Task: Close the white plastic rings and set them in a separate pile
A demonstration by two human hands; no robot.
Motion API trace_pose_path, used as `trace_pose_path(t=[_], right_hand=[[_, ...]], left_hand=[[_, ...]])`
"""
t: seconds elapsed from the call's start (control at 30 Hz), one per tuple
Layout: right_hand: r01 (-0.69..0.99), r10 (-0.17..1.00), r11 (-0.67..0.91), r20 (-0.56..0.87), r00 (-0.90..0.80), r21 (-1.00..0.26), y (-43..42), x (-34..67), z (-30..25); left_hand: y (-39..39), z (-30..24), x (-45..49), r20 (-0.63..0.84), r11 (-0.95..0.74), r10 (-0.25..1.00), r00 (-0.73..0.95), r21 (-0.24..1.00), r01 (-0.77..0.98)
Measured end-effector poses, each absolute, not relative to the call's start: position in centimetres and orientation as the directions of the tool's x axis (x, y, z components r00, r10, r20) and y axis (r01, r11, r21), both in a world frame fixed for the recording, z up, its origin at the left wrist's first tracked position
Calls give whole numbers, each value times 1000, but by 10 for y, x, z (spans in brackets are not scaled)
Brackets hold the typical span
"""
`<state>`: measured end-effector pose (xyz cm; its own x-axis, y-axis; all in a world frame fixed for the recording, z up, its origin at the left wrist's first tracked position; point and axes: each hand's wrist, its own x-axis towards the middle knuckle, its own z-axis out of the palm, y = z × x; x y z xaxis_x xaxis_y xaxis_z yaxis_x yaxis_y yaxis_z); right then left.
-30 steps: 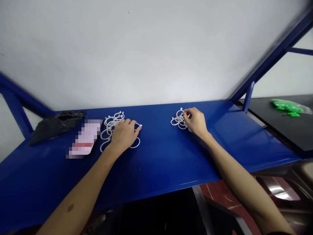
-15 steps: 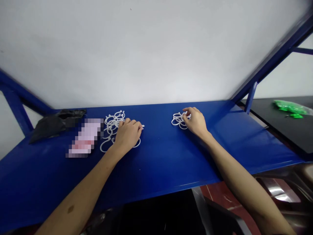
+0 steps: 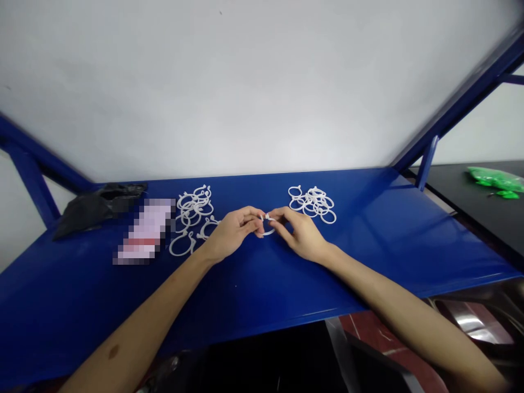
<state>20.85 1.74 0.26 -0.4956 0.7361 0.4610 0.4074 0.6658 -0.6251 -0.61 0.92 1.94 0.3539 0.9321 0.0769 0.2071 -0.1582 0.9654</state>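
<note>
My left hand (image 3: 232, 231) and my right hand (image 3: 298, 232) meet over the middle of the blue table (image 3: 262, 273). Both pinch one white plastic ring (image 3: 267, 225) between their fingertips. A loose heap of white rings (image 3: 193, 218) lies to the left of my left hand. A smaller pile of white rings (image 3: 313, 201) lies behind my right hand, toward the wall.
A blurred pink and white flat item (image 3: 144, 231) lies left of the rings, and a black bag (image 3: 95, 205) sits at the back left. Blue frame bars (image 3: 450, 109) slant up on both sides. A green bag (image 3: 496, 179) rests on a dark surface at the far right.
My left hand left the left heap with one ring and my right hand left the right pile. Both came together at the middle, gripping that ring.
</note>
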Motion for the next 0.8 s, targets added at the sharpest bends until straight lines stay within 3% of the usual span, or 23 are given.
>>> trace_pose_path(t=[0.1, 0.27, 0.4, 0.57, 0.67, 0.8], right_hand=[[362, 769, 624, 463, -441, -693, 13, 203, 2], [304, 796, 584, 456, -399, -753, 16, 203, 0], [314, 749, 652, 520, -410, -691, 14, 206, -4], [361, 688, 722, 560, -462, -590, 10, 207, -8], [415, 673, 739, 560, -483, -530, 15, 205, -1], [592, 725, 655, 610, -319, -469, 32, 214, 15]], left_hand=[[11, 10, -2, 91, -140, 962, 256, 973, 182], [7, 3, 3, 189, -238, 965, 185, 924, 299], [-2, 4, 7, 236, -292, 954, 183, 867, 404], [-7, 5, 8, 423, -477, 877, 229, 704, 525], [3, 3, 2, 428, -509, 858, 284, 634, 581], [28, -5, -24, 443, -450, 863, 242, 459, 766]])
